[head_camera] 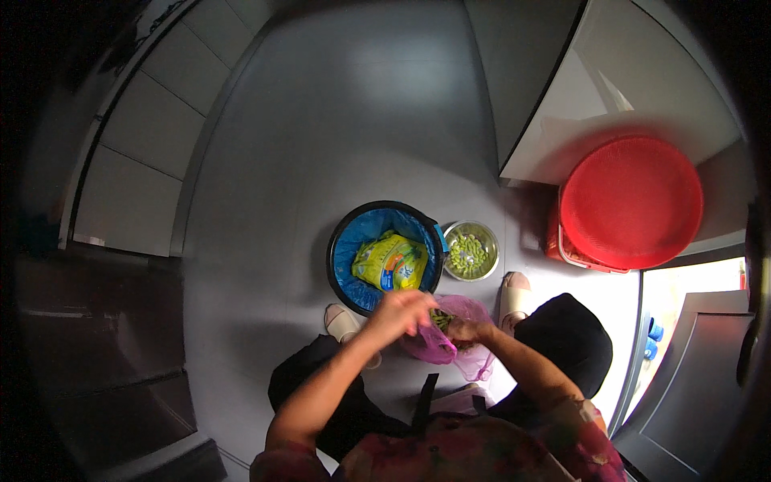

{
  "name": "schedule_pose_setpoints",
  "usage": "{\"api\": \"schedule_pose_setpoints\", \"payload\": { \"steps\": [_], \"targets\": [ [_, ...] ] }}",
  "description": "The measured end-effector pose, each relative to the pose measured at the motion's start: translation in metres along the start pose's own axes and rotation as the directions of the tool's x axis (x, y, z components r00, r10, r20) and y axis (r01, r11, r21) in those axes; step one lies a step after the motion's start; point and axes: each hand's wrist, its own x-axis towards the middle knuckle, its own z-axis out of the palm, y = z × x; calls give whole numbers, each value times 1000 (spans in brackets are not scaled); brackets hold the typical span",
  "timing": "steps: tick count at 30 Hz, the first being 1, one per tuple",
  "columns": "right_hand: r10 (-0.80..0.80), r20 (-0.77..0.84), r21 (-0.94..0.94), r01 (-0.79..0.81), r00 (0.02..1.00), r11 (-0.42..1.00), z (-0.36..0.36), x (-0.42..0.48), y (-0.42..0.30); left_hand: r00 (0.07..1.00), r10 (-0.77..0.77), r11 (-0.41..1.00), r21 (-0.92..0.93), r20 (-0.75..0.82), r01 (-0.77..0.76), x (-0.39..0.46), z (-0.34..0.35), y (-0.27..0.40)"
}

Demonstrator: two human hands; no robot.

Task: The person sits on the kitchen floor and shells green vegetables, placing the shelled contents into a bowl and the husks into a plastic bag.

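A pink plastic bag [473, 305] lies open between my feet, with green-brown pods [443, 320] showing inside. My right hand [468, 330] reaches into the bag among the pods; its fingers are partly hidden, so I cannot tell what it holds. Blurred by motion, my left hand [406, 308] hovers at the bag's left side, near the rim of the bin. Whether anything is between its fingers is unclear. A round stainless steel bowl [494, 265] just beyond the bag contains shelled green beans [467, 252].
Left of the bowl stands a black-rimmed trash bin [338, 226] with a blue liner and a yellow-green plastic package [385, 263] inside. A red basket [632, 202] sits by the white cabinet at right. My shoes [342, 322] flank the bag. A doorway opens at far right.
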Motion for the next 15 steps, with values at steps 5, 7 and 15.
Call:
{"api": "schedule_pose_setpoints", "payload": {
  "steps": [5,7,15],
  "targets": [
    [608,275,15,-635,745,772,24,-6,-16,961,80,671,698,266,-249,-21,51,-68],
    [791,264,-125,-794,551,595,20,9,-32,972,-109,543,831,209,-118,-29,43,-77],
    [880,177,-225,-852,441,473,30,19,-34,981,191,546,827,31,-132,-31,3,-27]
  ]
}}
